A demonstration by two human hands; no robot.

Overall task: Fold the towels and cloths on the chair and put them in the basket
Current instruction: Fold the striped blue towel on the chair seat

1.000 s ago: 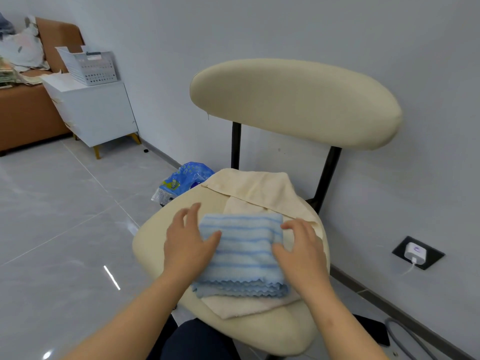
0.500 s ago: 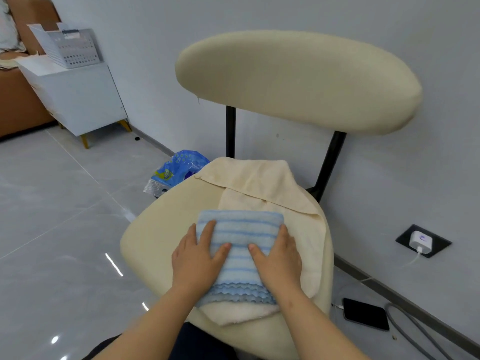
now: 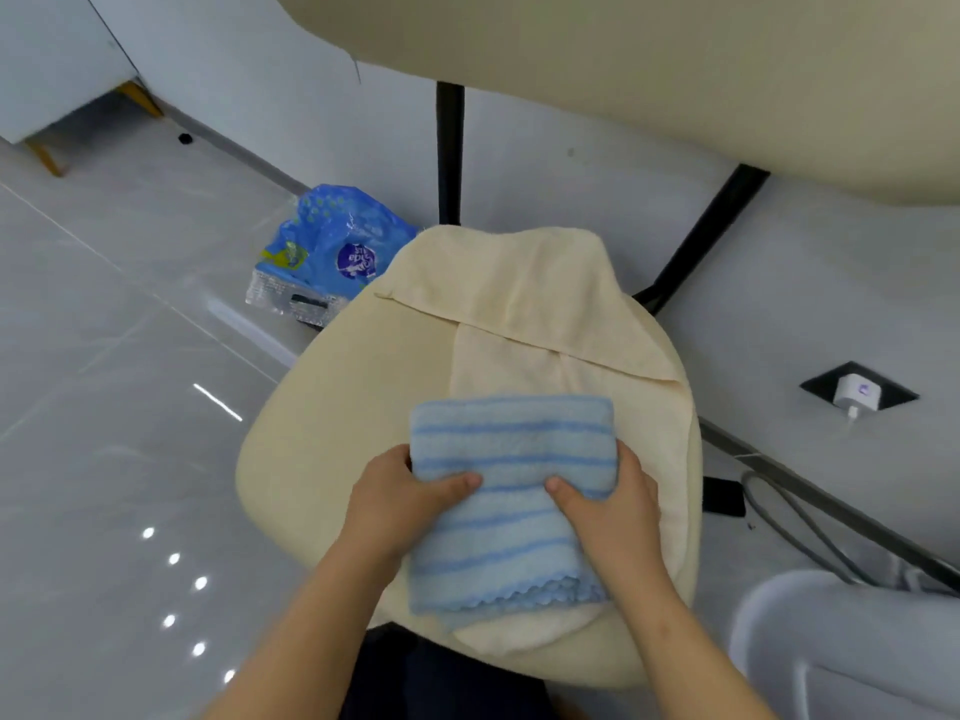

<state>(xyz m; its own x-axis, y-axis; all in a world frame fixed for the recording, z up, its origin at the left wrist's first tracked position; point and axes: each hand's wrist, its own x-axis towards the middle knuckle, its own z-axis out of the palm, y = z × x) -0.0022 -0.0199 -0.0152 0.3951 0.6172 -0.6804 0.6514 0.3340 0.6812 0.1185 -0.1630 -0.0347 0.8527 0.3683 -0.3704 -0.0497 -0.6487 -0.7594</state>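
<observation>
Left hand (image 3: 395, 506) and right hand (image 3: 613, 517) each pinch a side of the folded striped towel (image 3: 511, 449), thumbs on top. It lies on a cream towel (image 3: 519, 304) on the chair (image 3: 332, 418).

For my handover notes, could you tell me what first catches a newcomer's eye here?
A folded light-blue striped terry cloth, mid-seat on the cream padded chair, is gripped at its sides by the left hand and right hand. Beneath it lies a cream towel; a blue plastic package sits on the floor beyond.
</observation>
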